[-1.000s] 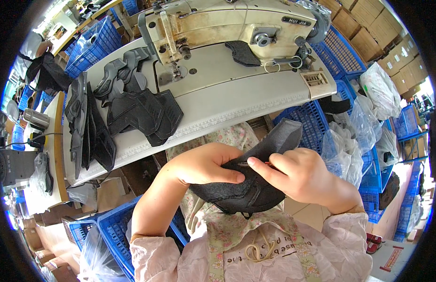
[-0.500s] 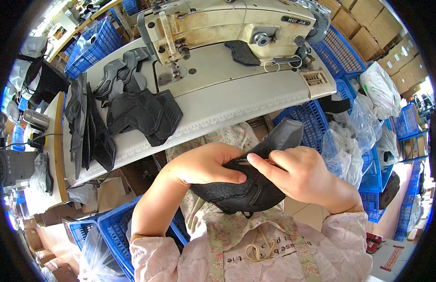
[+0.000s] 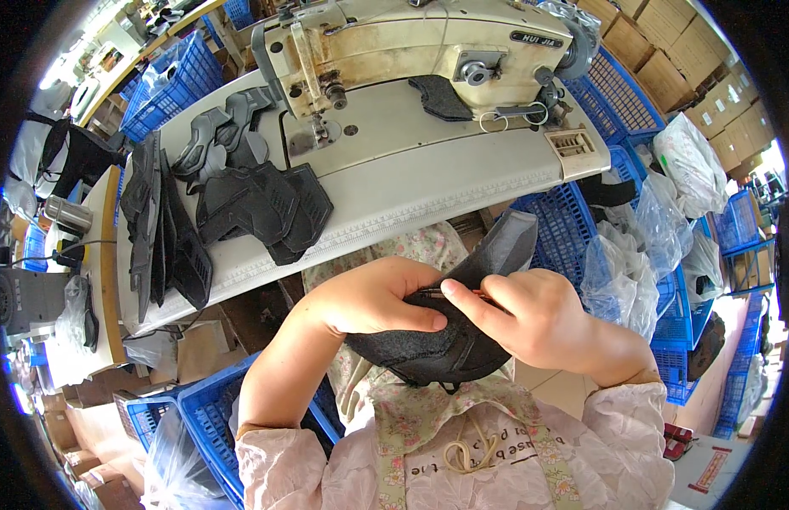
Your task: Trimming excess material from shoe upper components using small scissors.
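Note:
A black fabric shoe upper [image 3: 428, 353] is held over my lap, with its stiff grey-lined flap [image 3: 506, 246] standing up at the far right. My left hand [image 3: 381, 297] grips its left part, thumb lying across the dark surface and the other fingers hidden behind. My right hand [image 3: 534, 314] is closed at the upper's right side, index finger stretched toward my left thumb. Between the hands a thin, shiny, dark-and-orange tool tip shows against the upper. Most of that tool is covered by my right fingers, so its kind cannot be made out.
Ahead stands a sewing machine [image 3: 411, 51] on its white table [image 3: 394, 221]. Black shoe pieces [image 3: 258, 204] lie at the table's left, with one dark piece [image 3: 439, 98] under the arm. Scissors [image 3: 513, 115] rest near the machine's base. Blue crates [image 3: 556, 225] and plastic bags flank the table.
The flap of the shoe upper has tilted slightly to the left and rises a little higher. My hands keep nearly the same place, with a small shift of the right fingers.

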Motion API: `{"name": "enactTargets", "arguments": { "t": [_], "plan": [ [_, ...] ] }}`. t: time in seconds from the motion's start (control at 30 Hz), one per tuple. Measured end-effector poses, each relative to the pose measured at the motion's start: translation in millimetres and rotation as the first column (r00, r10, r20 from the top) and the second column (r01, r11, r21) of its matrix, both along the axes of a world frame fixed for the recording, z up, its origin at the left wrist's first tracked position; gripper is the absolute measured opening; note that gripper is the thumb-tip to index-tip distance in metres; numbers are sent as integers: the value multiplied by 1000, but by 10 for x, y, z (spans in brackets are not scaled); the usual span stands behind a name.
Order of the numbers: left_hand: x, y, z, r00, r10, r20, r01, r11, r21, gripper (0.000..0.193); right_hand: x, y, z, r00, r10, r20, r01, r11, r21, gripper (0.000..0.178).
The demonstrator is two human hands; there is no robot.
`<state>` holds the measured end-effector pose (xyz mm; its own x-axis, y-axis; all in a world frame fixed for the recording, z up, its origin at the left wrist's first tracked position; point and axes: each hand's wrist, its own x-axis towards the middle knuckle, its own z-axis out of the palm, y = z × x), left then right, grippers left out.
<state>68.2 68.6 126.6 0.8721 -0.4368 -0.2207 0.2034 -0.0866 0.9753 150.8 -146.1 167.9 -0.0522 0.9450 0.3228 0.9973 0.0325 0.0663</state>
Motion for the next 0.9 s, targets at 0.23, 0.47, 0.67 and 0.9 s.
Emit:
{"name": "enactTargets", "arguments": {
  "t": [0.23, 0.47, 0.67, 0.9],
  "plan": [
    [40, -32, -32, 999, -16, 47, 14, 999, 48, 31, 26, 10, 72, 1000, 21, 13, -21, 998, -55, 42],
    [23, -26, -51, 1000, -12, 22, 12, 1000, 12, 36, 111, -51, 47, 979, 65, -195, -64, 998, 9, 42],
    [-58, 172, -206, 992, 95, -87, -101, 993, -62, 39, 223, -241, -327, 420, -188, -888, 609, 784, 122, 46],
    [-62, 253, -368, 945, 176, -276, -259, 917, -303, 47, 232, -230, -862, -139, -197, -970, 472, 848, -240, 46]
  ]
}}
